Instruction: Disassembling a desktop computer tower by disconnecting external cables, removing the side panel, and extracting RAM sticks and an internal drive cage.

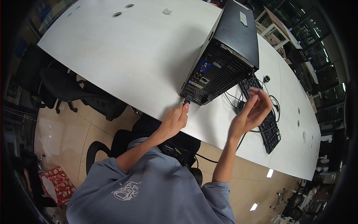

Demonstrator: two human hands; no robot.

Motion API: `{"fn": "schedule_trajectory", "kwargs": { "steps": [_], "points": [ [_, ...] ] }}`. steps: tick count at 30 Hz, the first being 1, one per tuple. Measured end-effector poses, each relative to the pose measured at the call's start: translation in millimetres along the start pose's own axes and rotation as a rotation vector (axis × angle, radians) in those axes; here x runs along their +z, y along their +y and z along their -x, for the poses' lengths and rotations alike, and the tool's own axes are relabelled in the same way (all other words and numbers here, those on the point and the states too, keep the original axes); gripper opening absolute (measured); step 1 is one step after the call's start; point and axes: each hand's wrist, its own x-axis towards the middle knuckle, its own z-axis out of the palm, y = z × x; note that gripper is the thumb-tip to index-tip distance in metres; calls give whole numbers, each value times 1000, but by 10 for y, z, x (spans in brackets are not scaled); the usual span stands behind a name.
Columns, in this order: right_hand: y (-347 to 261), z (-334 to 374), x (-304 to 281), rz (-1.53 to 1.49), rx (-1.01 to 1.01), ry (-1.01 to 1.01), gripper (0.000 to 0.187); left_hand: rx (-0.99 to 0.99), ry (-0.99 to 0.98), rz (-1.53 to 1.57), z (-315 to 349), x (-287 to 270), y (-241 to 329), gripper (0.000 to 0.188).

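A black desktop computer tower (pixel 238 33) stands on the white table, its rear panel of ports and vents turned toward me. My left hand (pixel 173 121) pinches a black power plug (pixel 189 98) at the bottom of that panel. The plug meets the socket; how deep it sits I cannot tell. My right hand (pixel 253 112) is raised over the table to the right of the tower, fingers loosely curved and apart from the thumb, with nothing in it. Beneath and beyond it lies a black keyboard (pixel 270 128) with tangled black cables (pixel 275 104).
The white table (pixel 141 48) has round cable holes (pixel 117 14) at its far left. Black office chairs (pixel 65 84) stand along its left side. A black cord (pixel 206 158) hangs below the near edge. A red patterned bag (pixel 57 184) sits on the tiled floor.
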Motion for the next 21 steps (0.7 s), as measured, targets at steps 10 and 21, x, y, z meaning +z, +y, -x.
{"fn": "schedule_trajectory", "kwargs": {
  "steps": [10,21],
  "points": [
    [-27,124,339,-11,-88,-29,35,73,12,-244,-20,-70,35,35],
    [-47,213,363,24,28,-35,40,112,68,-316,65,-13,-3,33]
  ]
}}
